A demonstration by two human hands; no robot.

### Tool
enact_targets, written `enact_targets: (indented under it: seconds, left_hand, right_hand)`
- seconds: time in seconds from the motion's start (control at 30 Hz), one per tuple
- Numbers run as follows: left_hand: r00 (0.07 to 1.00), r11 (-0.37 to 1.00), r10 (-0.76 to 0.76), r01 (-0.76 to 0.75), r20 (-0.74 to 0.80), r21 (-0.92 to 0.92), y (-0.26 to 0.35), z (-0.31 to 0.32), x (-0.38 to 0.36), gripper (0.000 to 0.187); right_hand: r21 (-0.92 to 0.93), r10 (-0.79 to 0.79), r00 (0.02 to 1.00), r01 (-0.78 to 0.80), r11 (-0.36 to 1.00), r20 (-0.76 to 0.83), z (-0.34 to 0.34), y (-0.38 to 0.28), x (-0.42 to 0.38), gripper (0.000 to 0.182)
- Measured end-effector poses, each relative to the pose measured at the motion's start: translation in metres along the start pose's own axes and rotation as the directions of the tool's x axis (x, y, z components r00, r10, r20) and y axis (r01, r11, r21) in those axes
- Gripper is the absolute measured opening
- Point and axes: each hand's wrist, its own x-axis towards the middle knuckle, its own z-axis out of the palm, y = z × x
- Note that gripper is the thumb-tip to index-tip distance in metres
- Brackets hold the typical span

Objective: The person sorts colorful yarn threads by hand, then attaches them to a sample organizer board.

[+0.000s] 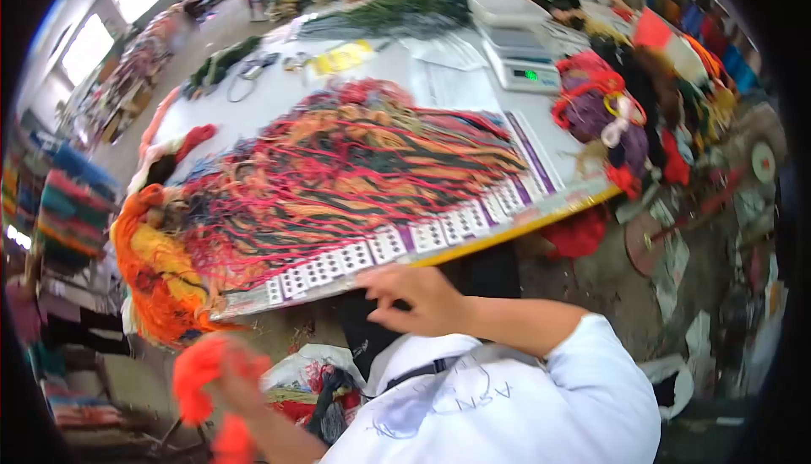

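Note:
My left hand (234,379), blurred by motion, is low at the left, off the table's front edge. It is closed on a bright red-orange bundle of yarn (196,384), part of which hangs below the wrist. My right hand (414,297) is in front of my body by the table edge, fingers loosely bent and apart, with nothing visible in them. Just beyond it lies a row of white cards with dark dots (342,263). Behind the cards, a wide heap of multicoloured yarn strands (355,168) covers much of the table.
Orange and yellow yarn (156,265) drapes over the table's left corner. A digital scale (524,74) with a lit green display stands at the back right. Purple and red yarn (596,109) hangs at the right edge. A bag of yarn (317,371) sits below. Other people are farther back.

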Motion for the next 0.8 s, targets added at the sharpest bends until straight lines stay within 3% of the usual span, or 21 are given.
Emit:
enact_targets:
  seconds: [0.03,0.07,0.1,0.13,0.17,0.2,0.23,0.27,0.3,0.33,0.37,0.4,0.47,0.53,0.57,0.63,0.67,0.7,0.73,0.77,0.8]
  left_hand:
    - [0.985,0.985,-0.173,0.173,0.017,0.02,-0.034,0.036,-0.02,0.013]
    - [0.947,0.962,-0.234,0.193,0.218,0.195,-0.044,0.073,-0.04,0.011]
    - [0.869,0.941,-0.229,0.082,0.439,0.329,-0.079,0.073,-0.048,0.013]
    - [0.725,0.924,-0.091,-0.195,0.683,0.329,-0.101,0.112,-0.069,0.014]
    - [0.649,0.868,-0.165,-0.262,0.743,0.422,-0.1,0.119,-0.07,0.015]
    - [0.56,0.808,-0.224,-0.352,0.798,0.473,-0.099,0.131,-0.067,0.016]
    - [0.562,0.816,-0.231,-0.334,0.794,0.473,-0.105,0.137,-0.066,0.016]
    - [0.617,0.907,-0.099,-0.267,0.781,0.325,-0.107,0.152,-0.071,0.014]
    - [0.628,0.915,-0.237,-0.112,0.741,0.388,-0.093,0.166,-0.073,0.016]
    - [0.545,0.885,-0.301,-0.147,0.782,0.442,-0.101,0.163,-0.064,0.017]
    - [0.543,0.91,-0.295,-0.091,0.786,0.404,-0.106,0.171,-0.065,0.014]
    - [0.513,0.902,-0.244,-0.19,0.823,0.387,-0.104,0.184,-0.064,0.016]
    - [0.418,0.859,-0.237,-0.332,0.877,0.391,-0.116,0.192,-0.062,0.02]
    - [0.211,0.79,-0.227,-0.531,0.951,0.307,-0.107,0.203,-0.058,0.023]
    - [0.153,0.739,-0.175,-0.632,0.973,0.232,-0.103,0.21,-0.061,0.026]
    - [0.329,0.789,-0.17,-0.519,0.929,0.328,-0.095,0.213,-0.059,0.03]
    - [0.517,0.833,-0.173,-0.378,0.839,0.404,-0.116,0.205,-0.051,0.037]
    - [0.584,0.879,-0.114,-0.318,0.804,0.355,-0.102,0.213,-0.054,0.039]
    - [0.653,0.918,-0.063,-0.258,0.755,0.3,-0.087,0.22,-0.057,0.042]
    - [0.601,0.925,-0.015,-0.295,0.799,0.24,-0.098,0.216,-0.051,0.044]
    - [0.545,0.878,0.016,-0.409,0.838,0.249,-0.092,0.219,-0.053,0.044]
  right_hand:
    - [0.008,-0.04,0.996,0.04,0.999,0.077,0.0,-0.015,0.005,0.05]
    - [0.008,0.034,0.987,-0.035,0.999,0.16,-0.003,-0.033,0.01,0.048]
    - [-0.12,0.002,0.991,0.015,0.993,0.137,0.001,-0.029,0.007,0.046]
    - [-0.261,-0.013,0.995,0.04,0.965,0.104,-0.002,-0.018,-0.005,0.045]
    - [-0.242,0.116,0.987,-0.086,0.966,0.111,-0.003,0.0,-0.019,0.043]
    - [-0.252,0.161,0.984,-0.137,0.958,0.075,-0.013,0.009,-0.027,0.042]
    - [-0.264,0.201,0.979,-0.185,0.947,0.033,-0.024,0.012,-0.035,0.041]
    - [-0.239,0.262,0.965,-0.255,0.937,-0.003,-0.037,0.007,-0.039,0.042]
    - [-0.123,0.397,0.916,-0.401,0.908,-0.062,-0.044,0.01,-0.047,0.05]
    - [-0.138,0.495,0.861,-0.507,0.851,-0.116,-0.053,0.006,-0.05,0.059]
    - [-0.082,0.549,0.825,-0.561,0.823,-0.133,-0.058,0.013,-0.057,0.063]
    - [0.095,0.555,0.823,-0.547,0.832,-0.122,-0.055,0.034,-0.07,0.062]
    - [0.42,0.64,0.767,-0.566,0.709,-0.045,-0.062,0.034,-0.076,0.058]
    - [0.33,0.606,0.786,-0.544,0.772,-0.122,-0.066,0.038,-0.08,0.051]
    - [0.288,0.577,0.802,-0.523,0.802,-0.153,-0.072,0.038,-0.083,0.05]
    - [0.165,0.539,0.814,-0.513,0.842,-0.217,-0.08,0.033,-0.083,0.048]
    - [0.009,0.466,0.844,-0.481,0.877,-0.265,-0.081,0.034,-0.083,0.048]
    - [-0.151,0.385,0.873,-0.441,0.885,-0.298,-0.083,0.034,-0.082,0.048]
    - [-0.148,0.359,0.881,-0.418,0.896,-0.309,-0.081,0.033,-0.08,0.045]
    - [-0.146,0.362,0.881,-0.419,0.896,-0.304,-0.079,0.031,-0.078,0.045]
    - [-0.091,0.461,0.852,-0.494,0.865,-0.247,-0.077,0.025,-0.073,0.047]
